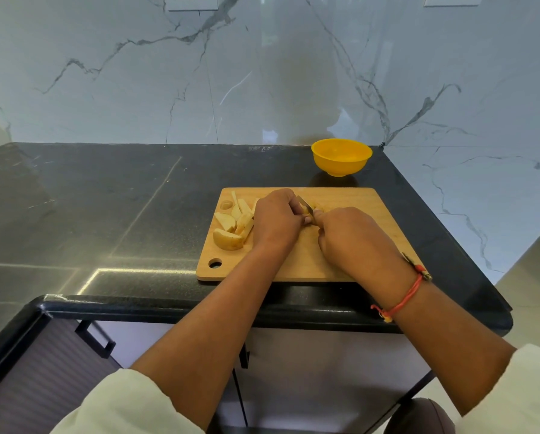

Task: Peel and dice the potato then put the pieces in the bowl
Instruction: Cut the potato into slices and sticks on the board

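Several pale potato slices and wedges [233, 223] lie on the left part of a wooden cutting board [369, 208]. My left hand [276, 222] presses down on potato strips at the board's middle, mostly hiding them. My right hand [351, 238] grips a knife [304, 204], whose blade tip shows between the two hands over small cut pieces [318, 208]. A yellow bowl [341, 156] stands on the counter just behind the board; nothing shows in the part of its inside that I can see.
The board lies on a black stone counter [106, 214] near its front edge. A marble wall rises behind and to the right. Below the counter edge are cabinet doors with black handles [96, 339].
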Demonstrator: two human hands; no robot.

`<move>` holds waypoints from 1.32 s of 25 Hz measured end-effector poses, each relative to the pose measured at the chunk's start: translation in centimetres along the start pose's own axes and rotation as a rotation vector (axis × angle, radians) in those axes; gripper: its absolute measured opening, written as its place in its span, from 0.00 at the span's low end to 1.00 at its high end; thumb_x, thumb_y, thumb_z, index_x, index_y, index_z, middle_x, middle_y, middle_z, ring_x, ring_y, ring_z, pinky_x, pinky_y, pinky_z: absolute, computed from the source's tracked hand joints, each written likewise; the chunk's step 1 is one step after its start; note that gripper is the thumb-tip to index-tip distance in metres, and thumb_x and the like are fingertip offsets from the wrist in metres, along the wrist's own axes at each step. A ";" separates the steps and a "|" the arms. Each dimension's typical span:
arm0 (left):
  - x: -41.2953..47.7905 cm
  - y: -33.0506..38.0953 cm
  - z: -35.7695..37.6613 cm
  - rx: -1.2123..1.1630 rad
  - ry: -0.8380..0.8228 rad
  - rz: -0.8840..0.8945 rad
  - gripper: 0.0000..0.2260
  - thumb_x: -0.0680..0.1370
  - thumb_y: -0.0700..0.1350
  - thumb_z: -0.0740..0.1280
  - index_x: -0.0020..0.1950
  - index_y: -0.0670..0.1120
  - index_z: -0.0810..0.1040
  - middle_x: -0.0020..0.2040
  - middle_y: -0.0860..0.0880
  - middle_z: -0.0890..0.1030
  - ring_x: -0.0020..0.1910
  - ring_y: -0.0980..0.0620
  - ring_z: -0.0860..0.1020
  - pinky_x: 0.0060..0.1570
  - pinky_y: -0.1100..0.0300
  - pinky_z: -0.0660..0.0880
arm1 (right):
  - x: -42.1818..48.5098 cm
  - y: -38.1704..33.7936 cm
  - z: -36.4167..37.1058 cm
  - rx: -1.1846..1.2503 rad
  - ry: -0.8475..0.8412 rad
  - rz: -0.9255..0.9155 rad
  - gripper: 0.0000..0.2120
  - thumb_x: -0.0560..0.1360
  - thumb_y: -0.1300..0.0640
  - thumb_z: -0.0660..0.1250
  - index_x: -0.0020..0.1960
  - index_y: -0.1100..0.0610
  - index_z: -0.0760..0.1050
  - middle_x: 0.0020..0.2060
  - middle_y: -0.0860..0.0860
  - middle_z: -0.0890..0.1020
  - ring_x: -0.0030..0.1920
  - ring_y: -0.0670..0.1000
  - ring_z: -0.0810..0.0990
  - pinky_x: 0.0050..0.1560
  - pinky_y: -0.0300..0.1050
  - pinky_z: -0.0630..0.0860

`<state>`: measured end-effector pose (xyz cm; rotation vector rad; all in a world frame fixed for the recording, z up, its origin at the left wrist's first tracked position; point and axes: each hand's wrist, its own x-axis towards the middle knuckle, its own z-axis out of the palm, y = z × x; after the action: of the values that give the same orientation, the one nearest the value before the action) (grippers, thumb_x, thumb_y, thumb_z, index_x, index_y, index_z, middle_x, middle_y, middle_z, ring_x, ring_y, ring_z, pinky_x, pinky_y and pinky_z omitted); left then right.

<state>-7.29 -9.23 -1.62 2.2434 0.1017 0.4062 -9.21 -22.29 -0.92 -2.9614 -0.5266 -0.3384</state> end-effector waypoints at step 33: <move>0.0 -0.2 0.1 0.014 -0.015 0.018 0.08 0.72 0.43 0.77 0.40 0.49 0.78 0.45 0.51 0.82 0.46 0.53 0.79 0.52 0.53 0.79 | -6.6 0.8 -3.6 -0.117 -0.277 0.084 0.33 0.80 0.56 0.65 0.78 0.43 0.53 0.50 0.50 0.72 0.49 0.52 0.78 0.54 0.49 0.80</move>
<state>-7.26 -9.18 -1.85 2.2624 0.0768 0.3992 -15.71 -25.71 0.89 -3.1520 -0.4198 0.0535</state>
